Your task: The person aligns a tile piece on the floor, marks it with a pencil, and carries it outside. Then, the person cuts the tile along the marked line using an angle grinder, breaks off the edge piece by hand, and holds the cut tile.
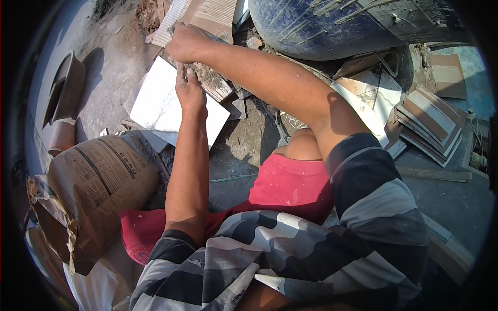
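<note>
My right hand [189, 44] reaches far out across the front, its fingers closed in a fist beside ribbed brown tiles [210, 18]. What it grips is hidden under the hand; a thin grey edge shows just beyond the knuckles. Right below it, my left hand [191, 96] points upward over a white marbled tile [155, 106], its fingers drawn together near the right hand. Whatever lies between those fingers, I cannot make out. Broken rubble and mortar bits [212, 80] lie beside both hands, to the right.
A large blue mortar-streaked drum [306, 26] stands at the far right. Stacked tiles [436, 122] lie right of my knee. A torn brown paper sack [104, 171] stands at left, behind it an orange pipe piece [62, 136] and a dark basin [67, 88] on the ground.
</note>
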`<state>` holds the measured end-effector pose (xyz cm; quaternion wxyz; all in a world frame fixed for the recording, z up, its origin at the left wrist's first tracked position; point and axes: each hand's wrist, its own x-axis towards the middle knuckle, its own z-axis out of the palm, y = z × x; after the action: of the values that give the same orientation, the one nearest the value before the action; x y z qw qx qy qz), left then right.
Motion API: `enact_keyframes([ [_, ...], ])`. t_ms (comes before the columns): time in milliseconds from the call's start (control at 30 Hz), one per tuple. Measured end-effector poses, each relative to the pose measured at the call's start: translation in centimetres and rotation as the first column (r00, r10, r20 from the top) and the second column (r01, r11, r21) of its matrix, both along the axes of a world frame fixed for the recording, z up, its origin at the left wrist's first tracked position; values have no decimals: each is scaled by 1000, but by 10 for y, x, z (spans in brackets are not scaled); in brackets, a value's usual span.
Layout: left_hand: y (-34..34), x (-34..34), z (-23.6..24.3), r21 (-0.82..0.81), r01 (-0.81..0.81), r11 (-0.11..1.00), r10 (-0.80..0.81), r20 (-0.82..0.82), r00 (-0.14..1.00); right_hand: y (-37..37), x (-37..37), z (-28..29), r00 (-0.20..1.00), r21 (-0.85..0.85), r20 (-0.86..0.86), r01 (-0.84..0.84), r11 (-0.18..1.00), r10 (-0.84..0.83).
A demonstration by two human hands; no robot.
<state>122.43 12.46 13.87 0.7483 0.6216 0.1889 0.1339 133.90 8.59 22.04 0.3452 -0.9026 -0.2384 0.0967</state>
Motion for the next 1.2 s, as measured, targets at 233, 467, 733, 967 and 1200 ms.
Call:
enact_keyframes([
  [233,16,8,-21,13,9,1000,-9,5,1000,-6,-3,5,999,-24,-11,-50,998,49],
  [467,8,5,-19,-1,8,1000,-8,-116,993,-17,1,-13,997,127,-23,78,989,-76],
  [733,1,12,-12,257,-117,959,118,14,993,-33,-2,-9,968,441,232,-19,897,-93],
  [967,-10,6,-10,497,-215,841,197,89,976,-34,3,-4,933,436,343,-54,898,-110],
  [1200,-12,7,2,430,-199,880,224,-7,975,-33,4,-8,903,490,388,-35,871,-182],
])
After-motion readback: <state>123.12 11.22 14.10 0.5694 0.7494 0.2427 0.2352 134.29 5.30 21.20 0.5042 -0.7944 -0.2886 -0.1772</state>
